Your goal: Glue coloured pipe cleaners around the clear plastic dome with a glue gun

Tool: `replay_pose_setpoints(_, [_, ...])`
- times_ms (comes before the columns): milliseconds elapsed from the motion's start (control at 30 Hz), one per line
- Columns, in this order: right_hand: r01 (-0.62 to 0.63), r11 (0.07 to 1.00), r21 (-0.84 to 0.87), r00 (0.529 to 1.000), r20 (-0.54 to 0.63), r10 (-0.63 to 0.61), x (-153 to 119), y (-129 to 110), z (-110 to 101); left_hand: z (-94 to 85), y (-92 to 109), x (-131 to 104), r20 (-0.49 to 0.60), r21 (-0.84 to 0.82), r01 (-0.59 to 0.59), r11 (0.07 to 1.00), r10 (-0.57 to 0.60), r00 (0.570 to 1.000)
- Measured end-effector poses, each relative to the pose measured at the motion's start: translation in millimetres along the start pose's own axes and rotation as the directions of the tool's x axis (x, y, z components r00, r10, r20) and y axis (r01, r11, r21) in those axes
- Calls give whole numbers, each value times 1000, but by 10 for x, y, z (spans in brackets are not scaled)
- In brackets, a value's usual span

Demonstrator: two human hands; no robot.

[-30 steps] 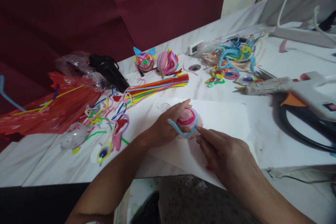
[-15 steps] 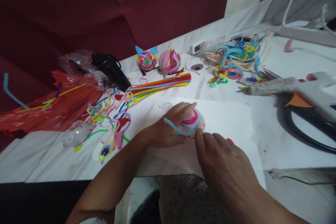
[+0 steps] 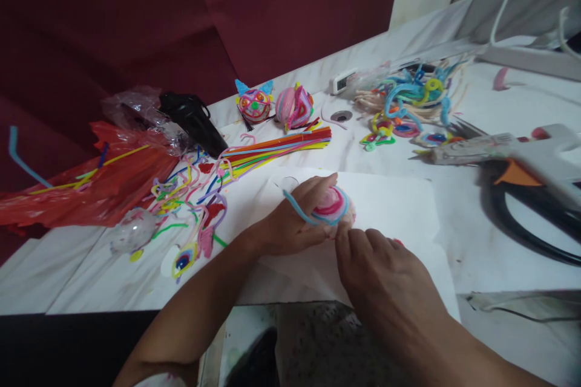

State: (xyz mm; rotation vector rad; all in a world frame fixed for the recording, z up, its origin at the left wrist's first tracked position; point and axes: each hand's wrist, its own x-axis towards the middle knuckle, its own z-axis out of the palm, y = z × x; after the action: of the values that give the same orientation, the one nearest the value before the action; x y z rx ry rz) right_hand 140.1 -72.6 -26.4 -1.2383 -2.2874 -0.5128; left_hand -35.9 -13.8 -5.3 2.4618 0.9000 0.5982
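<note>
Count: two decorated balls [image 3: 255, 104] behind; one pink-magenta ball [image 3: 330, 201], partly ringed by one blue strip [image 3: 297, 207], is held over paper [image 3: 394, 205] in left hand's [image 3: 295, 217] grip; right hand's [image 3: 381, 266] grip, at its edge, cannot be judged.

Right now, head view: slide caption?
Left hand and right hand at a rounded pink piece with blue strand, over white paper.

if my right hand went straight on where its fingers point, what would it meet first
Most likely the round pink piece: the right hand's fingers point at its lower edge and seem to touch it, though depth is hard to judge here.
</note>
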Motion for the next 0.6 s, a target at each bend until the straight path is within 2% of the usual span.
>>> replay_pose_setpoints(100, [132, 988, -74, 989, 77, -126, -34, 42, -11, 29, -45, -16, -2, -5, 7, 1000, -7, 1000])
replay_pose_setpoints(167, [145, 988, -57, 987, 85, -140, -49, 62, -12, 63, -93, -24, -13, -2, -3, 1000, 3, 1000])
replay_pose_setpoints(300, [106, 993, -51, 993, 47, -104, -49, 57, 2, 119, -164, -24, -57, 5, -49, 999, 49, 997])
replay_pose_setpoints(433, [108, 992, -62, 991, 86, -102, -50, 68, -10, 103, -125, -13, -28, -2, 7, 1000, -7, 1000])
replay_pose_setpoints(533, [83, 996, 38, 991, 98, -86, -49, 151, -18, 75, -73, -11, -23, -16, 16, 1000, -17, 1000])
replay_pose_setpoints(600, [24, 987, 156, 997, 65, -34, -26, 228, 0, 65, -56, -12, -18, -20, 19, 1000, -19, 1000])
